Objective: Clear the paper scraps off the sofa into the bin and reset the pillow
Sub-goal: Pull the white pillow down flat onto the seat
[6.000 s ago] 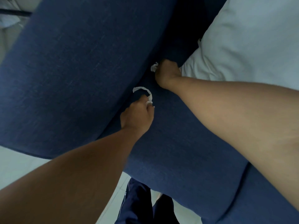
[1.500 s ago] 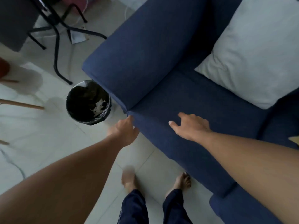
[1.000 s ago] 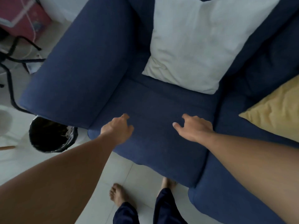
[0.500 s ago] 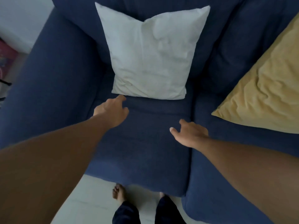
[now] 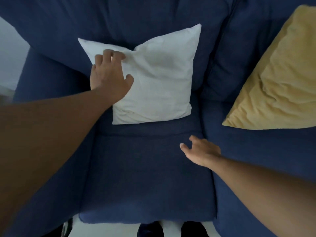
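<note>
A white pillow (image 5: 159, 82) leans against the backrest of the blue sofa (image 5: 145, 177), on its left seat. My left hand (image 5: 109, 76) lies on the pillow's upper left part, fingers curled into the fabric at the top edge, which dents there. My right hand (image 5: 200, 151) hovers open over the seat cushion's right side, below the pillow, holding nothing. No paper scraps show on the sofa. The bin is out of view.
A yellow pillow (image 5: 277, 79) rests on the neighbouring seat at the right. The sofa's left armrest (image 5: 47, 86) runs beside my left forearm. Pale floor (image 5: 171, 228) and my dark trouser legs show at the bottom edge.
My left hand has risen from the seat, near the pillow's lower left corner, onto its upper left part. The view has shifted up the sofa. My right hand has barely moved.
</note>
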Demonstrator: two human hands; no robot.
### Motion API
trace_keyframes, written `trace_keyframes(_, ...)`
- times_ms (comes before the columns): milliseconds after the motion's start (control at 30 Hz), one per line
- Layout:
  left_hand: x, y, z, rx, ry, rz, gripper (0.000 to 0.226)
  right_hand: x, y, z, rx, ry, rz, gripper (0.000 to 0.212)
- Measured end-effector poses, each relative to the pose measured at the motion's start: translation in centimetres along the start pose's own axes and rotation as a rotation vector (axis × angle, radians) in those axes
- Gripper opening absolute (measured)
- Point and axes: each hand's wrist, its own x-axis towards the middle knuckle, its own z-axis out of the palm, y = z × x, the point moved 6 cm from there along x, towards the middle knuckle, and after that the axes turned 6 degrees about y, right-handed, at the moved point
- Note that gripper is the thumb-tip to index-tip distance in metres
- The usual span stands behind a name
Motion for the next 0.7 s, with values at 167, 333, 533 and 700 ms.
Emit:
trace_keyframes(167, 3.2, 0.1, 1.6, 0.004, -0.094, 0.039, 0.090, 0.2, -1.0, -0.3, 0.017, 0.028, 0.018, 0.073)
trace_keyframes(333, 0.7, 0.5, 3.7, 0.057, -0.192, 0.072, 0.099, 0.3, -0.3, -0.3, 0.015, 0.023, 0.065, 0.075)
trace_keyframes(533, -2.4, -0.5, 5.2, 0.058, -0.216, 0.074, 0.100, 0.7, 1.8, -3.8, -0.005, 0.088, 0.105, 0.074)
trace_keyframes(700, -5.7, -0.5, 5.2, 0.013, -0.213, 0.054, 0.091, 2.5, 2.7, -9.6, 0.027, 0.194, 0.106, 0.078)
